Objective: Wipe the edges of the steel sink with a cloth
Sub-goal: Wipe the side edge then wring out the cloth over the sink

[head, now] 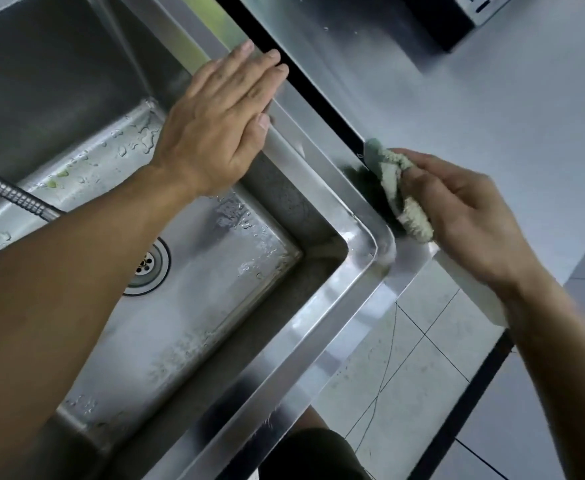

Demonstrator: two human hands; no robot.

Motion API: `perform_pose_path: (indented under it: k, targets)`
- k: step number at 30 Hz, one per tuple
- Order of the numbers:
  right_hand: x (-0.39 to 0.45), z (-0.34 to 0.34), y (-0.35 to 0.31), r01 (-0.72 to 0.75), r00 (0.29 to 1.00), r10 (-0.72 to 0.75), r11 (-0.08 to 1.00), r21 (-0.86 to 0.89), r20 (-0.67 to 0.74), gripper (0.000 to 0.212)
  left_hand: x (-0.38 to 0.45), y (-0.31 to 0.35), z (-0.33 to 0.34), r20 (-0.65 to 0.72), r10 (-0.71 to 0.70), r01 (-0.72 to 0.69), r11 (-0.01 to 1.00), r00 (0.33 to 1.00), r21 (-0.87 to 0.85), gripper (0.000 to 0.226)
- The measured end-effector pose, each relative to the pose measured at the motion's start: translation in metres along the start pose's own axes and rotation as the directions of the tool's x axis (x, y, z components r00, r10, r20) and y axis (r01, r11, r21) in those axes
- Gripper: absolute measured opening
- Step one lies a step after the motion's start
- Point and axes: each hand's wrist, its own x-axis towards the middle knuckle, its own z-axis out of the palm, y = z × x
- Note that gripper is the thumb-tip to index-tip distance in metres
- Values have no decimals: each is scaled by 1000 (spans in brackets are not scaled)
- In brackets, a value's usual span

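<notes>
My left hand (pixel 221 123) lies flat on the rim of the steel sink (pixel 322 188) in the upper middle of the frame, its fingers (pixel 267 69) straight and pressed together, their tips reaching the dark gap at the sink's outer edge and my thumb lying along the inner lip. My left forearm crosses the basin from the lower left.

My right hand (pixel 471 223) comes in from the right side of the frame and holds the cloth (pixel 400 190), a bunched, nubbly, pale greenish-beige rag. My fingers (pixel 433 181) curl round it and pinch it against my thumb. The cloth sits at the right-hand rim of the sink, just above the rounded corner of the rim at centre right, touching the steel where the rim meets the neighbouring steel counter (pixel 492 98).

Down in the basin, water droplets bead on the floor and on the ledge at the left. The round drain (pixel 149 265) shows just past my left forearm, and a ribbed metal hose (pixel 14 192) enters from the left edge and disappears behind my arm.

In the lower right of the frame I see the pale tiled floor (pixel 405 368) with dark grout lines. A dark object with a perforated metal face (pixel 468 15) sits in the upper right corner; I cannot tell what it is.
</notes>
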Motion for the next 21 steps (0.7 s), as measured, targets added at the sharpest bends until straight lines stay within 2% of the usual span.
perform_pose_path:
  k: [3, 5, 6, 8, 10, 12, 14, 17, 18, 21]
  targets:
    - [-15, -18, -5, 73, 996, -74, 997, -35, -46, 31, -1, 2, -1, 1, -19, 19, 1000, 1000, -13, 58]
    - [-37, -6, 10, 160, 986, -165, 961, -224, -6, 35, -1, 9, -3, -10, -47, 46, 998, 999, -43, 58]
    - [-49, 6, 23, 230, 973, -225, 909, -347, 55, 40, -1, 17, -4, -12, -29, 29, 998, 1000, -55, 59]
    - [-65, 29, 49, 313, 949, -293, 806, -502, 121, 47, -2, 38, -1, 5, 91, -91, 994, 996, -58, 58]
    - [-70, 45, 55, 265, 957, -290, 839, -474, 23, 46, -5, 56, 6, 39, 190, -187, 981, 981, -52, 58]
    - [-77, 57, 50, 220, 962, -268, 874, -433, -53, 45, -7, 63, 10, 41, 199, -198, 979, 979, -45, 57]
    - [-90, 69, 48, 295, 949, -313, 851, -436, 31, 45, -7, 60, 11, 24, 189, -188, 981, 982, -43, 56]
    - [-91, 61, 56, 463, 885, -416, 758, -459, 207, 45, -7, 57, 12, 25, 210, -209, 977, 977, -28, 55]
    - [-83, 52, 59, 467, 883, -418, 743, -480, 212, 45, -7, 57, 12, 31, 217, -217, 976, 976, -23, 56]
    - [-40, 36, 52, 354, 930, -350, 765, -538, 114, 50, -8, 56, 11, 26, 229, -229, 973, 973, -3, 56]
